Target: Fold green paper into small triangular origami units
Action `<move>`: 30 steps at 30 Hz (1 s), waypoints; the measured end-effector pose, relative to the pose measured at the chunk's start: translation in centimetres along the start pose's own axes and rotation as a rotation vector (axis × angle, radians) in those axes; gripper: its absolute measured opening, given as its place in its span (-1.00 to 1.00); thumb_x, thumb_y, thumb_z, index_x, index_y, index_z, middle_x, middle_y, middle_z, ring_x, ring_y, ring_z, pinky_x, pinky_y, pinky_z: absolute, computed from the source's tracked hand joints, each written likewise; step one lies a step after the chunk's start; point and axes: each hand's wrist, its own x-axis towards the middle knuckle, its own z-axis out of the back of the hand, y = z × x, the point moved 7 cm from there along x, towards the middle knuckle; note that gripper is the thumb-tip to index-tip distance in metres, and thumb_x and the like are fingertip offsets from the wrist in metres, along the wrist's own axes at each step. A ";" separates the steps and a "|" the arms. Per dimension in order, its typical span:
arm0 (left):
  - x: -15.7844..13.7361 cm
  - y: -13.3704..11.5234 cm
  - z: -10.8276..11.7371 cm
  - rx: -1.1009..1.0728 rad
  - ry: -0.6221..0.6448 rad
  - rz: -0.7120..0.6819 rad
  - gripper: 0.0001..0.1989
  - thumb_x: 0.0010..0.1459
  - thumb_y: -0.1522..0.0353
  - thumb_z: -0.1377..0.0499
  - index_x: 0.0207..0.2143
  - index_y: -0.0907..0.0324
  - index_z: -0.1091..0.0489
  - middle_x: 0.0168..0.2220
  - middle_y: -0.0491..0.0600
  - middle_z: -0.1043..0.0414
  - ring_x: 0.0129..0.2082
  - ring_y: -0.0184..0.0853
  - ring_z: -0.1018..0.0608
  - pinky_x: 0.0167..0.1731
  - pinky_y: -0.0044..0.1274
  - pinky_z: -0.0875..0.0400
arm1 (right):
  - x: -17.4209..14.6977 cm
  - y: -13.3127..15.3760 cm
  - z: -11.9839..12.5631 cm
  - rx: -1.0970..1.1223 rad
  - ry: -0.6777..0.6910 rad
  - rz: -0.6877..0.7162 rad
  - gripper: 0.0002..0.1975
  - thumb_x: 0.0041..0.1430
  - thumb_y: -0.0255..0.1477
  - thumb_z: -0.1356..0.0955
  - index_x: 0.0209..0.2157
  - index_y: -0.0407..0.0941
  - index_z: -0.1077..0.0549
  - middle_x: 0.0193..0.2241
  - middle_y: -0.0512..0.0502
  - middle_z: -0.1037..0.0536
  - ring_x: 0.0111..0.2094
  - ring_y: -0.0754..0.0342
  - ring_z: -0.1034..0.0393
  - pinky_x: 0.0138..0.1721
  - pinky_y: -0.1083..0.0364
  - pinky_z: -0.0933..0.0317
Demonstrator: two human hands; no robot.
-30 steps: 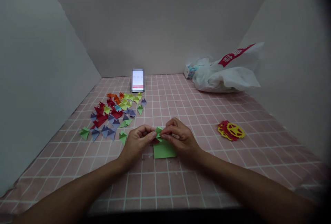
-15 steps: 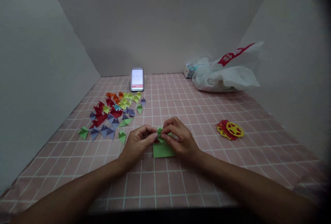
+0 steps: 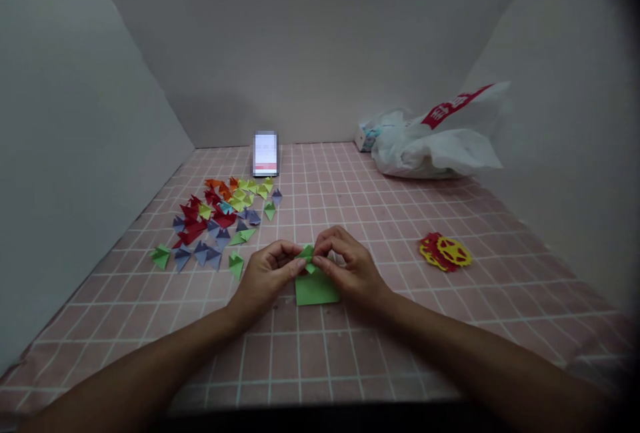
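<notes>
Between my two hands is a small piece of folded green paper [image 3: 309, 258], held up just above the table. My left hand [image 3: 273, 273] pinches its left side between thumb and fingers. On its right side, my right hand [image 3: 350, 269] pinches it the same way. Below the fingers a flat green paper sheet [image 3: 317, 289] lies on the tablecloth, partly covered by my right hand. Left of my left hand stands a green folded paper piece [image 3: 236, 264], part of a spread of many-coloured folded pieces.
Red, orange, yellow, purple and green folded papers [image 3: 220, 216] lie at left. A phone [image 3: 265, 154] with a lit screen stands behind them. Red and yellow cut-out discs [image 3: 454, 251] lie at right. A white plastic bag [image 3: 430, 149] and a small box [image 3: 367, 137] sit at back right.
The fingers of my right hand have shifted slightly on the folded green paper, and more of it shows. Everything else on the table stays where it was.
</notes>
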 end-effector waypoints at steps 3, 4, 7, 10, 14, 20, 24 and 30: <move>0.0 -0.2 -0.1 0.041 0.015 -0.015 -0.80 -0.04 0.34 -0.35 -0.34 0.23 -0.48 -0.41 -0.08 -0.51 -0.40 -0.40 -0.52 -0.33 -0.56 -0.45 | 0.0 0.2 0.0 -0.016 0.002 0.010 -0.86 0.16 -0.60 -0.34 -0.42 -0.10 -0.39 -0.34 -0.06 -0.39 -0.25 0.04 -0.34 -0.22 0.04 -0.22; -0.1 -0.2 -0.1 0.062 0.021 -0.021 -0.81 -0.03 0.35 -0.34 -0.34 0.23 -0.48 -0.40 -0.08 -0.50 -0.40 -0.40 -0.52 -0.32 -0.56 -0.44 | 0.0 0.3 0.0 -0.025 0.004 0.019 -0.86 0.16 -0.61 -0.34 -0.42 -0.10 -0.39 -0.33 -0.07 -0.39 -0.25 0.04 -0.34 -0.22 0.04 -0.22; -0.1 -0.3 -0.1 0.111 0.032 -0.030 -0.81 0.00 0.35 -0.32 -0.32 0.24 -0.48 -0.40 -0.07 -0.50 -0.40 -0.40 -0.51 -0.33 -0.56 -0.42 | 0.0 0.6 -0.1 -0.063 0.010 0.053 -0.86 0.16 -0.62 -0.33 -0.41 -0.10 -0.38 -0.32 -0.08 -0.38 -0.25 0.04 -0.34 -0.22 0.04 -0.23; -0.1 -0.2 0.0 0.139 0.022 -0.056 -0.81 -0.03 0.37 -0.33 -0.32 0.23 -0.46 -0.41 -0.09 -0.47 -0.42 -0.41 -0.49 -0.37 -0.58 -0.40 | -0.1 0.7 -0.3 -0.100 0.017 0.075 -0.86 0.15 -0.63 -0.33 -0.41 -0.10 -0.36 -0.30 -0.08 -0.38 -0.24 0.03 -0.34 -0.22 0.03 -0.24; -0.1 -0.1 0.1 0.195 0.009 -0.093 -0.82 -0.02 0.38 -0.32 -0.32 0.22 -0.46 -0.44 -0.11 -0.45 -0.44 -0.41 -0.47 -0.42 -0.59 -0.37 | -0.3 0.6 -0.6 -0.140 0.018 0.083 -0.84 0.12 -0.65 -0.32 -0.43 -0.10 -0.33 -0.31 -0.09 -0.37 -0.25 0.03 -0.33 -0.23 0.03 -0.24; -0.2 -0.4 0.0 0.214 -0.001 -0.095 -0.87 0.01 0.38 -0.30 -0.35 0.22 -0.45 -0.42 -0.10 -0.46 -0.42 -0.41 -0.47 -0.38 -0.58 -0.37 | -0.1 0.7 -0.4 -0.086 0.027 0.044 -0.86 0.15 -0.62 -0.32 -0.41 -0.11 -0.34 -0.35 -0.07 -0.37 -0.28 0.04 -0.31 -0.25 0.04 -0.21; -0.2 -0.3 0.1 0.160 -0.002 -0.061 -0.85 0.00 0.37 -0.30 -0.36 0.22 -0.45 -0.43 -0.10 -0.46 -0.43 -0.41 -0.49 -0.36 -0.58 -0.38 | 0.1 0.3 -0.3 -0.043 0.059 -0.008 -0.87 0.18 -0.59 -0.32 -0.42 -0.10 -0.36 -0.37 -0.05 -0.38 -0.29 0.04 -0.31 -0.25 0.04 -0.21; -0.1 -0.4 -0.1 0.157 0.037 -0.056 -0.85 0.07 0.33 -0.26 -0.34 0.23 -0.46 -0.43 -0.09 -0.46 -0.44 -0.42 -0.49 -0.35 -0.56 -0.41 | 0.0 0.7 -0.3 -0.090 0.060 0.071 -0.87 0.16 -0.61 -0.32 -0.39 -0.10 -0.37 -0.34 -0.07 -0.38 -0.26 0.04 -0.33 -0.23 0.04 -0.22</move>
